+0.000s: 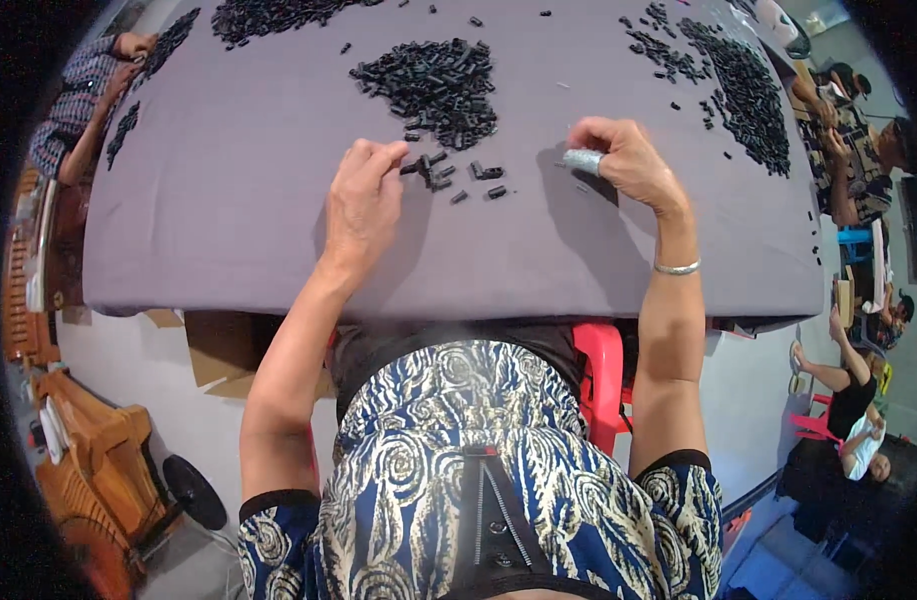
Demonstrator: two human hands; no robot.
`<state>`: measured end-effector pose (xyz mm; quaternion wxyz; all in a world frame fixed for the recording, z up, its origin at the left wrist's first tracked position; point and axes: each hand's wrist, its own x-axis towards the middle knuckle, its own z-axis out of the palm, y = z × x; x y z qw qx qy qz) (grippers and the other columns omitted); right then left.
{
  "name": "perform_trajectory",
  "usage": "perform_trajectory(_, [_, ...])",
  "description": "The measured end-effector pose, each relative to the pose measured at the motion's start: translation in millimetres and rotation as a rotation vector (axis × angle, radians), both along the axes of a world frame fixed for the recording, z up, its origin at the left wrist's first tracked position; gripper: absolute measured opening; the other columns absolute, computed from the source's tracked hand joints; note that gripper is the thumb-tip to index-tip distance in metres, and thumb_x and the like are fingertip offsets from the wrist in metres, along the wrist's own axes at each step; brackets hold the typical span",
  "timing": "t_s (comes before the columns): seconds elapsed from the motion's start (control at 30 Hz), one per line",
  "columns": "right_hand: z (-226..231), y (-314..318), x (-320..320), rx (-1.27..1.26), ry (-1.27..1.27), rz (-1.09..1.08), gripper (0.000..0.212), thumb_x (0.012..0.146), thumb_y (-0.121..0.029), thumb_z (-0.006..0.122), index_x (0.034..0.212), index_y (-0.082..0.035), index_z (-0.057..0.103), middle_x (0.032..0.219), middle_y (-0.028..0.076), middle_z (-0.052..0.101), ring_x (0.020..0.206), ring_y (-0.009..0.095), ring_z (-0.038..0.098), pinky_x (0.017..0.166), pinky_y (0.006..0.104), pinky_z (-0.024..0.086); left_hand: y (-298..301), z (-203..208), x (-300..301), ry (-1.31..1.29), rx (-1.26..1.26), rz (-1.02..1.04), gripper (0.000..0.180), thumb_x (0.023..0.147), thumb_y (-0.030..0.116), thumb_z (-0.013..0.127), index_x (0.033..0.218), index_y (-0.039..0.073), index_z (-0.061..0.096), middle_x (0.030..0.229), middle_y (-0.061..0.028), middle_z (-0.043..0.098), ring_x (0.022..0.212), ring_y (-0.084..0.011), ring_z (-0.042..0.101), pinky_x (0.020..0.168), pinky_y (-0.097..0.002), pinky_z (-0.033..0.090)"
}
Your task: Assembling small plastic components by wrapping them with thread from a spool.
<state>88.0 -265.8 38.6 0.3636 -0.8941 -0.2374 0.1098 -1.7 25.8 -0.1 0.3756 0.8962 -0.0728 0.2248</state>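
My left hand (pixel 364 195) is closed, with thumb and fingertips pinched just left of several loose small black tubular pieces (pixel 444 180) on the cloth. Whatever may be between those fingertips is too small to make out. To the right, my right hand (pixel 629 165) is curled above the cloth. A silvery wrap or sleeve (pixel 584 161) sits at its fingers, and I cannot tell whether it covers a finger or is held. A thin short pin-like bit (pixel 560 164) shows at its tip, with another (pixel 581 188) lying below. Beyond my hands lies a dense black heap (pixel 439 90) of such pieces.
The table has a grey-purple cloth (pixel 229 230). More black heaps lie at the far left (pixel 269 18) and right (pixel 749 95). Other people's hands work at the left (pixel 129 60) and right edges. A red plastic chair (pixel 604 385) and cardboard box (pixel 229 350) stand below the near edge.
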Motion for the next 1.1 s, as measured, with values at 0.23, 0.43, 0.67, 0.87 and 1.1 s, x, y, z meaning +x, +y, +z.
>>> perform_trajectory(0.23, [0, 34, -10, 0.198, -0.092, 0.026, 0.009, 0.083, -0.007, 0.065, 0.085, 0.000, 0.060, 0.069, -0.003, 0.053, 0.066, 0.005, 0.046, 0.058, 0.0216, 0.040, 4, 0, 1, -0.010, -0.174, 0.056, 0.022, 0.083, -0.005, 0.053, 0.102, 0.001, 0.062, 0.091, -0.0088, 0.059, 0.084, -0.0197, 0.061, 0.073, -0.0285, 0.048])
perform_trajectory(0.43, [-2, 71, -15, 0.199, -0.171, 0.178, 0.008, 0.079, -0.005, 0.066, 0.087, -0.002, 0.062, 0.072, 0.000, 0.055, 0.064, 0.008, 0.048, 0.056, 0.0233, 0.040, 4, -5, 5, -0.070, -0.264, 0.062, 0.023, 0.082, -0.008, 0.053, 0.101, 0.000, 0.063, 0.089, -0.0106, 0.059, 0.081, -0.0205, 0.061, 0.070, -0.0290, 0.049])
perform_trajectory(0.67, [-7, 104, -13, 0.008, -0.352, 0.397, 0.016, 0.073, -0.001, 0.059, 0.088, -0.004, 0.062, 0.080, 0.009, 0.056, 0.074, 0.027, 0.057, 0.065, 0.0373, 0.047, 7, -8, 4, -0.028, -0.276, 0.068, 0.021, 0.084, -0.004, 0.056, 0.103, 0.002, 0.062, 0.091, -0.0053, 0.058, 0.083, -0.0131, 0.058, 0.074, -0.0244, 0.047])
perform_trajectory(0.87, [-9, 106, -17, -0.100, -0.400, 0.413, 0.024, 0.065, 0.003, 0.055, 0.088, -0.003, 0.060, 0.083, 0.011, 0.057, 0.081, 0.032, 0.058, 0.069, 0.0421, 0.048, 0, 2, -1, -0.014, -0.358, 0.044, 0.019, 0.084, -0.002, 0.057, 0.102, 0.001, 0.062, 0.089, -0.0039, 0.057, 0.080, -0.0107, 0.056, 0.072, -0.0233, 0.046])
perform_trajectory(1.1, [-5, 100, -26, 0.210, -0.408, 0.317, 0.019, 0.066, -0.001, 0.065, 0.084, -0.002, 0.060, 0.073, 0.009, 0.059, 0.064, 0.024, 0.060, 0.059, 0.0335, 0.049, -10, 15, -9, 0.123, -0.416, -0.169, 0.018, 0.084, 0.001, 0.061, 0.102, 0.001, 0.062, 0.088, -0.0021, 0.056, 0.080, -0.0089, 0.054, 0.073, -0.0222, 0.045])
